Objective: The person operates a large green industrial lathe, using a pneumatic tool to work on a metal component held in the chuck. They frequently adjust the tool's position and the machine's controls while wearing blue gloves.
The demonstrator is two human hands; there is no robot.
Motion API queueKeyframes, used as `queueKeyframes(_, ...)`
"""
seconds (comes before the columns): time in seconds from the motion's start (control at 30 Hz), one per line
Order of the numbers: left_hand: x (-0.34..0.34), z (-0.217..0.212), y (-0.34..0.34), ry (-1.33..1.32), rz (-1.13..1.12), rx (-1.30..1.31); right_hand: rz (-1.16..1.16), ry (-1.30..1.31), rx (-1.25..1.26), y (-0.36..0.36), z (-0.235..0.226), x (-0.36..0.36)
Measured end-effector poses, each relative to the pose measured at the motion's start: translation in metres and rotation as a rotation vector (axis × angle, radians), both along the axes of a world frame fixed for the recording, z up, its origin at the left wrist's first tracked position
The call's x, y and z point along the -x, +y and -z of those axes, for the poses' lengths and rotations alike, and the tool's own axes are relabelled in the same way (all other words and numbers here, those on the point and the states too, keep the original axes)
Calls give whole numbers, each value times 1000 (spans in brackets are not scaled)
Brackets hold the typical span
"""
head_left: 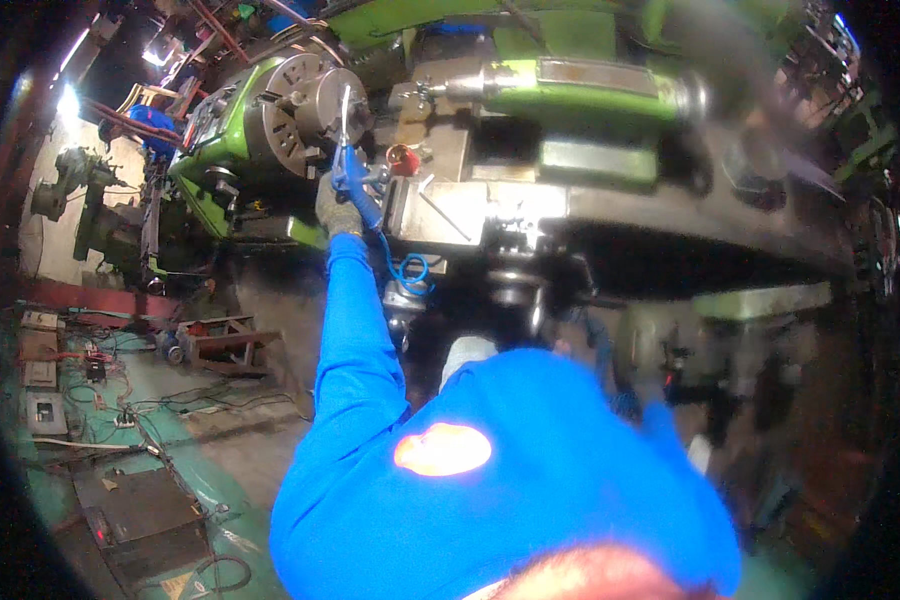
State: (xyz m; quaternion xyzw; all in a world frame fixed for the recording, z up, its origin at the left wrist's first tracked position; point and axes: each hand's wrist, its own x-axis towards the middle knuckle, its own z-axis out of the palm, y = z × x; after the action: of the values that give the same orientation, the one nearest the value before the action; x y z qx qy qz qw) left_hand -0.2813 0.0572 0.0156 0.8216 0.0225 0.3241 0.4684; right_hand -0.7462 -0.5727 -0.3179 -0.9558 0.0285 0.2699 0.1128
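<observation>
My left hand (340,208), in a grey work glove, is wrapped round a blue air blow gun (350,172). The gun's thin pale nozzle (346,110) points away from me, in front of the round steel chuck (332,104) of a green lathe (232,130). From the gun a coiled blue air hose (410,268) hangs down past the machine's front. Just right of the gun, a small red cup-like container (403,160) rests on the machine. My right hand does not show; only blurred blue cloth appears on that side.
A thin metal rod (444,210) lies on the steel plate right of the gun. Beyond it is the green tailstock (600,90). Handwheels and levers (515,285) stick out toward my body. Cables (240,400) and a dark box (145,515) lie on the floor at left.
</observation>
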Motion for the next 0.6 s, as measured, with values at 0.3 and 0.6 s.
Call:
queueKeyframes(0.3, 12, 3, -8, -96, 54, 24, 209, -107, 57, 20, 11, -85)
queueKeyframes(0.6, 22, -53, -19, 52, 79, -123, 429, -772, -691, 251, -335, -466)
